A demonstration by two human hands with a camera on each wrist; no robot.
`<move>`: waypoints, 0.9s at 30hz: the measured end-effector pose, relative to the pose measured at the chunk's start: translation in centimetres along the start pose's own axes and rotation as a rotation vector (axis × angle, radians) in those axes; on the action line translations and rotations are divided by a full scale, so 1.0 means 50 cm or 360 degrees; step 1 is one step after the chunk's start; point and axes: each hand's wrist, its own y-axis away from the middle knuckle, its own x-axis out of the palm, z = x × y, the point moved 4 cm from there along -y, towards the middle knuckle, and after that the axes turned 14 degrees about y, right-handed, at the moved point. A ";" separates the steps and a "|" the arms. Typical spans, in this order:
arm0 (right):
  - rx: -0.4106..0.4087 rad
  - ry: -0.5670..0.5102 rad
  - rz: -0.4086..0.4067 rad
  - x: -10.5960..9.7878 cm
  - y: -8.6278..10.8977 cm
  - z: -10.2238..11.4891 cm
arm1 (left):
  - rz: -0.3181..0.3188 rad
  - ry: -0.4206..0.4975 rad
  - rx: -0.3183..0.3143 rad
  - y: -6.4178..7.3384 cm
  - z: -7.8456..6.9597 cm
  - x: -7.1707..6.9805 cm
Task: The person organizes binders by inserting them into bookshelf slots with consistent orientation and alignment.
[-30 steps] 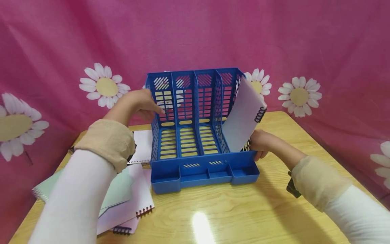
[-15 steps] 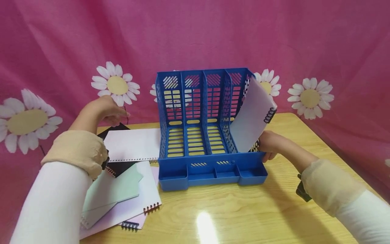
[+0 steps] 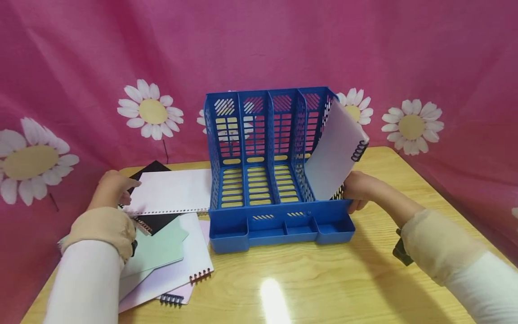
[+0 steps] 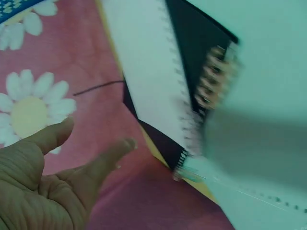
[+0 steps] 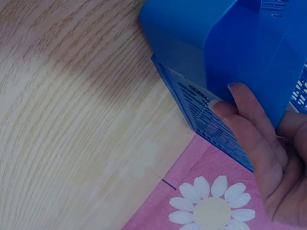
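A blue desk file organizer (image 3: pixel 279 211) stands on the table, with several upright slots and small trays along its front. In its rightmost slot leans a pale spiral notebook (image 3: pixel 333 153) with a black coil. My right hand (image 3: pixel 358 185) grips the organizer's right side near the front; the right wrist view shows the fingers (image 5: pixel 254 129) bent over the blue wall. My left hand (image 3: pixel 113 189) is at the left end of a white spiral notebook (image 3: pixel 174 191), thumb and finger spread apart with nothing between them. Under that notebook lies a black notebook (image 3: pixel 155 167).
Left of the organizer, a pale green notebook (image 3: pixel 158 252) overlaps a white one with a brown coil (image 3: pixel 201 275) and a lilac one (image 3: pixel 184 292). A pink cloth (image 3: pixel 259 45) with daisies hangs behind the wooden table (image 3: pixel 323 288).
My left hand has left the organizer's left side and moved left and down to the white notebook. My right hand stays on the organizer's right side. The head view has shifted slightly left.
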 end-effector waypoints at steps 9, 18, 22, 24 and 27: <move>0.0002 -0.0008 0.0013 -0.005 0.001 -0.006 | -0.0077 -0.0073 0.0029 0.011 0.037 -0.009; -0.0008 -0.0004 0.0007 0.008 -0.004 -0.002 | -0.0021 0.0011 -0.0294 0.026 0.108 0.001; -0.0012 0.0013 0.0015 0.005 0.003 0.000 | 0.0086 0.0097 -0.0404 0.019 0.123 0.019; -0.0005 0.0006 0.0015 0.003 0.004 0.001 | 0.0038 0.0248 -0.0429 0.008 0.133 0.026; 0.0019 0.0004 0.0028 0.002 0.004 0.002 | -0.0075 0.0449 -0.0332 -0.002 0.145 0.034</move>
